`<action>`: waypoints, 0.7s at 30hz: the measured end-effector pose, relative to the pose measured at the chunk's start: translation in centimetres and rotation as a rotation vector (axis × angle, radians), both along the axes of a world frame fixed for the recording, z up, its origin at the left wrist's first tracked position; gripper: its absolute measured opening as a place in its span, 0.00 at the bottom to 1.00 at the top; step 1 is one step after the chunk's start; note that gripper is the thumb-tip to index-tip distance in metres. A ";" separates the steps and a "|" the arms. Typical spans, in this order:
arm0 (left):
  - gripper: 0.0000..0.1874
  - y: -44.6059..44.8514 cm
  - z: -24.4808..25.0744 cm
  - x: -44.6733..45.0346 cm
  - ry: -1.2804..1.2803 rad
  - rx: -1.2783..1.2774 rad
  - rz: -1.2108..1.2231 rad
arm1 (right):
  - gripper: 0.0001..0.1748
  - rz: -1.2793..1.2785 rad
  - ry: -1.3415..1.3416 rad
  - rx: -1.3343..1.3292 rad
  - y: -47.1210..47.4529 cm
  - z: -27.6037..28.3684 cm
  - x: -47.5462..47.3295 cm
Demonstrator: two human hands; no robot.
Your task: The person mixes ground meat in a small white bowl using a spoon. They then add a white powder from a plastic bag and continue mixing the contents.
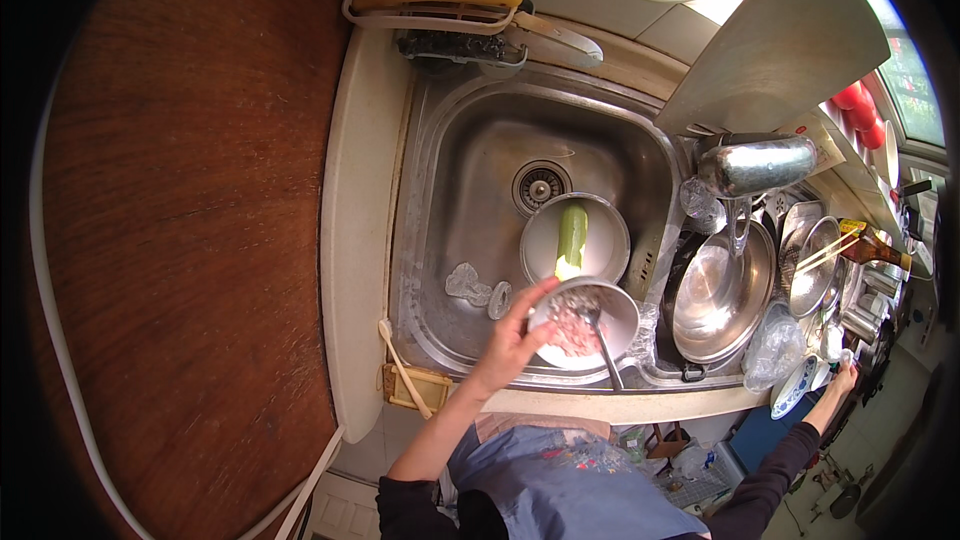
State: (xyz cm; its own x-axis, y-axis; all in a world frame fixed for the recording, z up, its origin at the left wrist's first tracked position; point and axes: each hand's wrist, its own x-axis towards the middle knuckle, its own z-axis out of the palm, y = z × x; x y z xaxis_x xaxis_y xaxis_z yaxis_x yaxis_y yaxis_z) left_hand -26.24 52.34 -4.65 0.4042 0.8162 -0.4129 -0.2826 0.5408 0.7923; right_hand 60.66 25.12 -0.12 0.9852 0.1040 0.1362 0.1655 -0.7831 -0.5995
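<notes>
My left hand (517, 334) grips the rim of a white bowl (628, 315) above the near part of the sink. Pale pink minced meat (574, 334) lies in the bowl, with whitish bits on it. A metal spoon (606, 352) leans in it, its handle over the near rim. Behind, a peeled green gourd or cucumber piece (573, 232) rests in a larger pale bowl (538, 240) in the sink. Far to the right, my right hand (841, 379) is stretched out beside a blue-and-white dish (793, 390). A small white item is at its fingertips, too small to tell whether gripped.
The steel sink (480, 165) has crumpled clear plastic (469, 283) by its left side. Right of it are a metal basin (724, 292), a plastic bag (776, 345) and a brown bottle (874, 247). A cleaver-like metal sheet (787, 45) rises behind. Wooden board (202, 240) fills the left.
</notes>
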 end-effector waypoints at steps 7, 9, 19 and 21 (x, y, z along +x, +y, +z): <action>0.28 2.4 1.1 -1.6 0.051 -0.002 0.208 | 0.13 0.050 0.135 0.322 -0.6 -4.0 2.7; 0.28 2.5 1.0 -1.6 0.045 -0.017 0.227 | 0.14 0.054 0.165 0.324 0.1 -5.0 1.4; 0.30 2.8 0.7 -0.6 0.015 -0.020 0.256 | 0.23 0.056 -0.256 -0.311 8.2 -2.4 -9.8; 0.31 2.9 0.6 -0.4 0.001 -0.019 0.266 | 0.21 0.247 -0.163 0.165 13.0 -0.1 -16.9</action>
